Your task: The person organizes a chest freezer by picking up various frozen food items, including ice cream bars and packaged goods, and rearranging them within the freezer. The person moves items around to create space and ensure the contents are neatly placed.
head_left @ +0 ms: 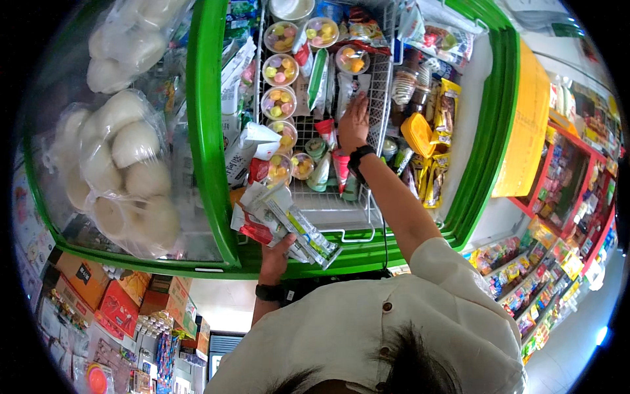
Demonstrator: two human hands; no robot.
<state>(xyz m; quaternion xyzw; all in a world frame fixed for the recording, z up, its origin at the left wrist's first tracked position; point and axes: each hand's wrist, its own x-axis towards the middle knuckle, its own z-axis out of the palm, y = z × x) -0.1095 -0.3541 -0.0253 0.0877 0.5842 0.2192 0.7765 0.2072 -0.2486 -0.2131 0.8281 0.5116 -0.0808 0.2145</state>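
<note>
My left hand (276, 256), at the front edge of a green-framed chest freezer, grips several wrapped ice pops (300, 226) that fan out over the rim. My right hand (355, 123) reaches down into a white wire basket (384, 93), its fingers on a pale grey wrapped ice cream (352, 88); whether they grip it cannot be seen. Left of it in the basket lie a green-and-white packet (319, 79) and clear cups with coloured balls (279, 103). Below the wrist are red cone-shaped packs (340, 167) and a small cup (302, 165).
Plastic bags of white buns (128, 147) lie on the freezer's glass lid at left. Yellow-wrapped ice creams (445, 113) and an orange tub (417, 134) fill the right compartment. The green frame (209, 123) divides the opening from the lid. A yellow carton (521, 123) stands beyond, near snack shelves (531, 290).
</note>
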